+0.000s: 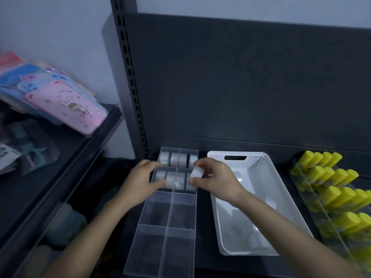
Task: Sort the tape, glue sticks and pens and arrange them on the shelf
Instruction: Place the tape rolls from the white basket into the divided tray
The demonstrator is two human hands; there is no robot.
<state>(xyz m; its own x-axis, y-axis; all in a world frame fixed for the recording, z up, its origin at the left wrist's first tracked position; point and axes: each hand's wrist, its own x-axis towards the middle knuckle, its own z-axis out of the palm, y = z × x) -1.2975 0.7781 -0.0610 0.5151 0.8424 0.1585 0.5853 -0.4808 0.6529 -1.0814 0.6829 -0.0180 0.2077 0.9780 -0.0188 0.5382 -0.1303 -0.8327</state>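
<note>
A clear divided organizer lies on the dark shelf, with several white tape rolls standing on edge in its two far rows. My right hand pinches a white tape roll just above the right cell of the second row. My left hand rests at the organizer's left edge, its fingers touching a roll in that same row. The four nearer cells hold nothing. Yellow-capped glue sticks fill a clear rack at the right.
A white perforated basket stands right of the organizer, with a few pale rolls faintly visible inside. The shelf's dark back panel rises behind. A lower-left shelf holds pink and blue packaged items.
</note>
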